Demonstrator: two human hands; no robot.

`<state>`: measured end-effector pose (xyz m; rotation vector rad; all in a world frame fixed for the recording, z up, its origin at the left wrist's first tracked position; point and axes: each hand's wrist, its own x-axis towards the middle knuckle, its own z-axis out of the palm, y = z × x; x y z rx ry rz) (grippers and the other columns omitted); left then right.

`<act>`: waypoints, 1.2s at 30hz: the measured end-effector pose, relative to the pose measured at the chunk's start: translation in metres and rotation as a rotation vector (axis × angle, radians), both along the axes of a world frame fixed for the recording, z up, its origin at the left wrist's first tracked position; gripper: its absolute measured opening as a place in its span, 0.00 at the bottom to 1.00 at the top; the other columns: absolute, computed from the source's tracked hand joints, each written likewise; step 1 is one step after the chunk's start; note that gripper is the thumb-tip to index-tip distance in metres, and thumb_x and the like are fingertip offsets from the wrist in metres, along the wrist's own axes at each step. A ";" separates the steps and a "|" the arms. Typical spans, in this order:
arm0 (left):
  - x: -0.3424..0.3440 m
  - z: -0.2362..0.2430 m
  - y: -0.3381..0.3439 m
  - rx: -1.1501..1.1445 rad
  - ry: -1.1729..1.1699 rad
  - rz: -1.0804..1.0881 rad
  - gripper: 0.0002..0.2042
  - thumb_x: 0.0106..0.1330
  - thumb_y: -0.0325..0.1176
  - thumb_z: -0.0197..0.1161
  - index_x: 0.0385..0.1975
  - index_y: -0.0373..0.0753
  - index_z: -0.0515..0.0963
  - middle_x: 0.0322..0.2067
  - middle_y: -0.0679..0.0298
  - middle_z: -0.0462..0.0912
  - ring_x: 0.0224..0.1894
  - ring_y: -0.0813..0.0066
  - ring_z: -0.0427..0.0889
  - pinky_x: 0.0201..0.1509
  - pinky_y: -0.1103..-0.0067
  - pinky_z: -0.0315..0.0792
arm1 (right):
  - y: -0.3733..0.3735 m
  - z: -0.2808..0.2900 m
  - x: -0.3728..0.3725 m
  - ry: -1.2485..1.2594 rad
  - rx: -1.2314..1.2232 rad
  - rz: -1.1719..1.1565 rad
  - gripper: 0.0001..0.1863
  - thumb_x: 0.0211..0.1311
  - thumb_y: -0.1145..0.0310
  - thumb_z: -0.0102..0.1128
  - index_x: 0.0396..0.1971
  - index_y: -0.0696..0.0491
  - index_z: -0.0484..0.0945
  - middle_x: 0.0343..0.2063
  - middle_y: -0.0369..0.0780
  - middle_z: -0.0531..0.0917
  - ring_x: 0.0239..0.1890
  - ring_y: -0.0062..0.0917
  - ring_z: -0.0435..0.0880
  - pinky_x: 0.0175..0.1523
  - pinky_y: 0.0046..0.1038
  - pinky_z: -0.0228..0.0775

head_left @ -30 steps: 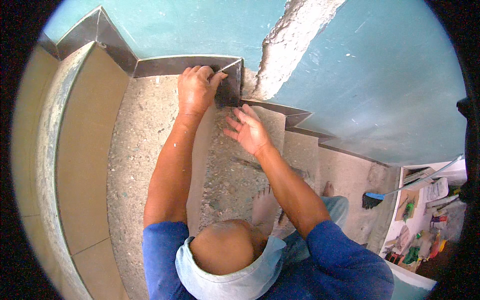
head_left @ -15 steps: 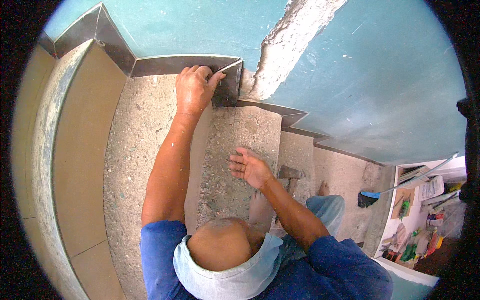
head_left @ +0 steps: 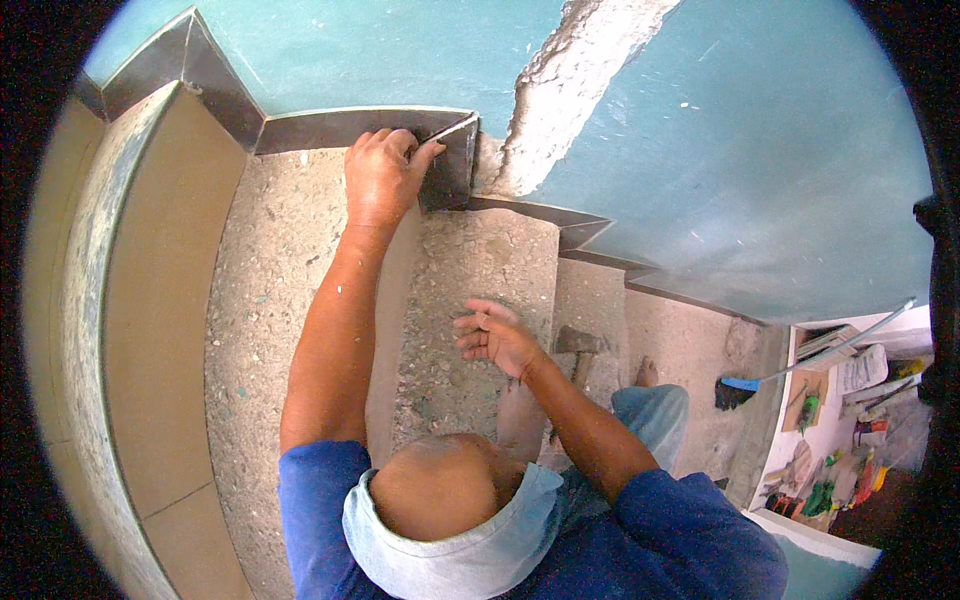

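Note:
My left hand (head_left: 381, 178) reaches up to the base of the wall. Its thumb and fingers close on the upper edge of a dark skirting tile (head_left: 457, 165), at the corner where the step drops. That tile overlaps the end of a longer dark skirting strip (head_left: 320, 130), with a thin gap between their edges. Over the rough bare step (head_left: 470, 240) hovers my right hand (head_left: 500, 338), empty, its fingers apart and slightly curled. To the right of this hand lies a hammer (head_left: 580, 342), its handle partly hidden by my forearm.
A rough plaster strip (head_left: 560, 100) runs up the blue wall (head_left: 750, 150). Tan tiled steps (head_left: 165, 330) rise at left. Lower down at right are a blue-and-black broom (head_left: 738, 390) and a ledge (head_left: 775, 440) beside assorted tools and bags.
My left hand keeps its hold on the skirting tile. The fingers of my right hand have shifted slightly, and the whole view has moved a little.

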<state>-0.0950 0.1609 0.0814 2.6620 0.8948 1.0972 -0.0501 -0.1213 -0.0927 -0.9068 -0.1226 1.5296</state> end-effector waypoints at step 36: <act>0.001 0.001 -0.003 0.007 -0.071 -0.018 0.17 0.58 0.45 0.74 0.21 0.36 0.81 0.24 0.56 0.83 0.30 0.52 0.79 0.39 0.62 0.72 | -0.001 0.004 -0.003 -0.009 0.019 0.016 0.29 0.73 0.63 0.59 0.69 0.52 0.63 0.55 0.47 0.81 0.45 0.34 0.86 0.48 0.40 0.84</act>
